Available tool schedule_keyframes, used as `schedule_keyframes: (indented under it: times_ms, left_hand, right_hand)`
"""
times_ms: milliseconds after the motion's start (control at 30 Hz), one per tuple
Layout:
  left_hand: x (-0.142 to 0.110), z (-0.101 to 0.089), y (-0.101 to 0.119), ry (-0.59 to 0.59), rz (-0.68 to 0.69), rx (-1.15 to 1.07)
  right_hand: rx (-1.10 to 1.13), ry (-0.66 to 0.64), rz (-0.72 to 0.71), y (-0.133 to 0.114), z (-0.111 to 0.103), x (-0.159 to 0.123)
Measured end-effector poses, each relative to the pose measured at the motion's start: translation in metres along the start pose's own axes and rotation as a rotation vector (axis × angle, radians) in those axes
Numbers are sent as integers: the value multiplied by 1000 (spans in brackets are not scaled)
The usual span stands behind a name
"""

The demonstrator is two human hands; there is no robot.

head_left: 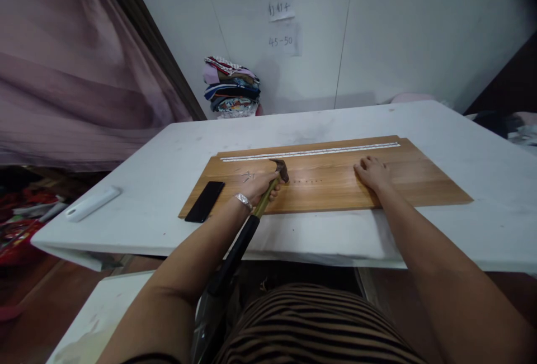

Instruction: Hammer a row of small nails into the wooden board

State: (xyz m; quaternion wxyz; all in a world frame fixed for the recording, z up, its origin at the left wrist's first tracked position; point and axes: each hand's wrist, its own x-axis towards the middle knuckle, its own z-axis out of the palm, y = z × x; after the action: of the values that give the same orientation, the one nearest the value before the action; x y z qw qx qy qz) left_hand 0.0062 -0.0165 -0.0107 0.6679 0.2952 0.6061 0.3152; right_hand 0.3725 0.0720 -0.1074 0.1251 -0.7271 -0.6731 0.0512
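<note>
A claw hammer (263,202) is in my left hand (260,186), gripped high on its yellowish handle close to the metal head. The head hangs over a wooden board (335,196), at the left end of a row of small nails (308,181) set in the wood. Loose nails (248,176) lie on the board just left of my left hand. My right hand (373,173) rests on the board right of the row, fingers a little bent and apart, with no object seen in it. What lies beneath its palm is hidden.
A white measuring strip (310,152) lies along the board's far side. A black phone (205,202) sits on its left end. A white-handled object (93,203) lies on the white table (146,157). Folded cloths (232,87) are stacked behind, against the wall. A pink curtain (84,62) hangs left.
</note>
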Motion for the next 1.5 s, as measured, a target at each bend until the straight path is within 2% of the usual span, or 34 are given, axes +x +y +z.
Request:
schedule_keyframes:
  times_ms: [233, 567, 967, 1233, 1500]
  left_hand:
    - [-3, 1, 6, 11, 12, 1]
    - [-2, 2, 0, 21, 11, 26]
    - [-3, 2, 6, 28, 4, 10]
    - [1, 0, -1, 5, -2, -6]
    - [-3, 2, 5, 18, 6, 14]
  right_hand:
    - [-1, -1, 6, -1, 0, -1]
    - [-2, 18, -8, 0, 1, 0]
    - [-18, -25, 7, -1, -2, 0]
    - [-16, -5, 3, -1, -1, 0]
    - [7, 15, -9, 1, 2, 1]
